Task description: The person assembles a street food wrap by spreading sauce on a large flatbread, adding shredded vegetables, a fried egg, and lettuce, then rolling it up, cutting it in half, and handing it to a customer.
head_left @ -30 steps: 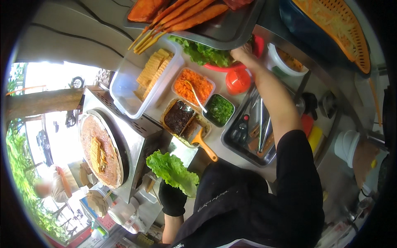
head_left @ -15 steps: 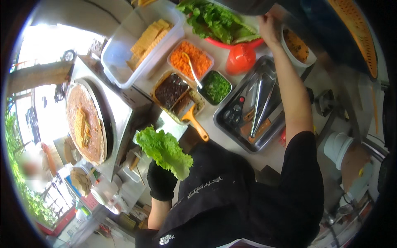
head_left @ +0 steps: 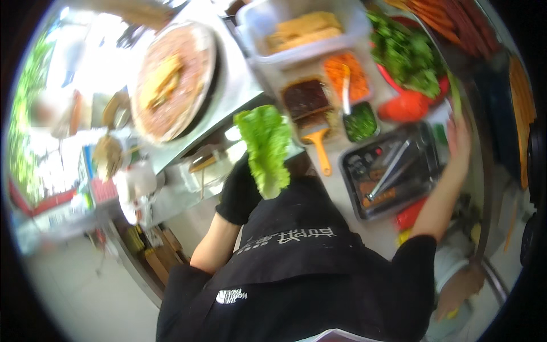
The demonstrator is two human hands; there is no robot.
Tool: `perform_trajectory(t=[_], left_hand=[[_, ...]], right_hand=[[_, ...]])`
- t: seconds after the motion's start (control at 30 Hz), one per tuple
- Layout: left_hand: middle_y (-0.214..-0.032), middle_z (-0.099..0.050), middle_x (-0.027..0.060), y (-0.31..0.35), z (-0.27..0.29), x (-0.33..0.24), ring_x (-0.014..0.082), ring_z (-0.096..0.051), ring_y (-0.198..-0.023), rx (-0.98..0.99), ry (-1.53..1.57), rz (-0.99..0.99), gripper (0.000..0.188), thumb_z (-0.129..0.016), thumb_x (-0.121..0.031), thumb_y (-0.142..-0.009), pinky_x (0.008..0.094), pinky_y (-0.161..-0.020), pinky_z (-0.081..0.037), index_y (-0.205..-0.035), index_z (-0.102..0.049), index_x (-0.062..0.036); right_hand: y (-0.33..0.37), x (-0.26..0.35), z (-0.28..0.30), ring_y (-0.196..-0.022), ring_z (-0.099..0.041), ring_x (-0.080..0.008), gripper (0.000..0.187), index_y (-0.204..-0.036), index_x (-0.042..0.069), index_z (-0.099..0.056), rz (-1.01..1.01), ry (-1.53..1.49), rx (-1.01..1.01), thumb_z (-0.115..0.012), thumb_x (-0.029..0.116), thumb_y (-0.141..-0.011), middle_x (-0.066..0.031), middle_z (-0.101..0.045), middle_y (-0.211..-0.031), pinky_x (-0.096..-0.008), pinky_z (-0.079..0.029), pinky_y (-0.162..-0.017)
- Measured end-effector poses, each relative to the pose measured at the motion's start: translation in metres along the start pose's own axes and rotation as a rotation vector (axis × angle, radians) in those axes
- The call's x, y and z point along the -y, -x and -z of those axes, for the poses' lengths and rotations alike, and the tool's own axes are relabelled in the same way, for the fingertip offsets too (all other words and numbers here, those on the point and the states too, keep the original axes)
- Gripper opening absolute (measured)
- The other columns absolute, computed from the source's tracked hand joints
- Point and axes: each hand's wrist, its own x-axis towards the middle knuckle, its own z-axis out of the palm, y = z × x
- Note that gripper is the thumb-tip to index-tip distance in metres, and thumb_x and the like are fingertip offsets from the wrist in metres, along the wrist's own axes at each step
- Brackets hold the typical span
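Observation:
My left hand (head_left: 242, 185), in a black glove, holds a frilly lettuce leaf (head_left: 265, 151) upright in front of my apron; the leaf hides most of its fingers. At the right, beside a dark metal tray (head_left: 348, 188), is my bare right hand (head_left: 459, 137), smeared by motion. A narrow green leaf (head_left: 454, 94), seen edge-on, rises from its closed fingers. Beyond it, lettuce (head_left: 407, 60) fills a red bowl (head_left: 444, 86). On the round griddle at the left lies a browned pancake (head_left: 171, 117) topped with a yellow, crisp-looking filling (head_left: 163, 80).
A clear bin (head_left: 259, 43) holds yellow crisp sheets (head_left: 307, 31). Closer in are diced carrot (head_left: 356, 80), dark sauce (head_left: 306, 98) with an orange-handled brush (head_left: 321, 153), and chopped greens (head_left: 360, 122). Tongs (head_left: 390, 168) lie in the tray. A red squeeze bottle (head_left: 404, 106) lies by the bowl.
My view has swung, so the counter sits further right. My right hand has come back from the far side of the lettuce bowl, bringing a narrow green leaf. My left hand still holds its lettuce.

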Motion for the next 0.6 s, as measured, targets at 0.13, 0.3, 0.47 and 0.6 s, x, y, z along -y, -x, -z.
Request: perform_trajectory(t=[0.13, 0.3, 0.47, 0.6], left_hand=[[-0.112, -0.059, 0.0085, 0.007, 0.015, 0.010, 0.0174, -0.056, -0.102, -0.088, 1.164, 0.267, 0.040, -0.054, -0.003, -0.086, 0.0296, -0.089, -0.045, -0.125, -0.045, -0.0007], [-0.113, -0.058, 0.0092, 0.010, 0.042, 0.043, 0.0155, -0.055, -0.102, -0.046, 1.171, 0.206, 0.031, -0.044, -0.001, -0.091, 0.0288, -0.089, -0.045, -0.121, -0.050, 0.0009], [-0.111, -0.059, 0.0098, 0.027, 0.080, 0.059, 0.0153, -0.056, -0.101, -0.201, 0.154, -0.205, 0.027, -0.041, -0.010, -0.095, 0.0279, -0.088, -0.045, -0.116, -0.053, 0.0028], [-0.108, -0.060, 0.0082, 0.037, 0.102, 0.079, 0.0121, -0.056, -0.097, -0.059, 1.157, 0.090, 0.030, -0.046, -0.016, -0.094, 0.0261, -0.086, -0.044, -0.116, -0.053, 0.0020]], right_hand=[[0.109, 0.011, 0.018, -0.109, -0.050, -0.0149, 0.040, -0.127, 0.005, -0.048, 0.020, 0.163, 0.029, -0.054, 0.013, -0.088, -0.0047, -0.051, -0.126, -0.0268, -0.039, -0.091], [0.205, 0.080, -0.115, -0.091, -0.061, -0.0223, 0.026, -0.102, -0.001, -0.059, 0.102, 1.023, 0.347, -0.060, 0.003, -0.076, -0.0121, -0.063, -0.096, -0.0292, -0.045, -0.080], [0.215, 0.101, -0.251, -0.084, -0.065, -0.0206, 0.024, -0.098, 0.001, -0.062, 0.365, 0.796, 0.979, -0.066, 0.005, -0.075, -0.0100, -0.066, -0.093, -0.0293, -0.049, -0.074], [0.226, 0.083, -0.359, -0.079, -0.065, -0.0218, 0.022, -0.096, 0.004, -0.059, 0.558, 0.725, 1.285, -0.065, 0.012, -0.077, -0.0103, -0.066, -0.087, -0.0307, -0.049, -0.071]])
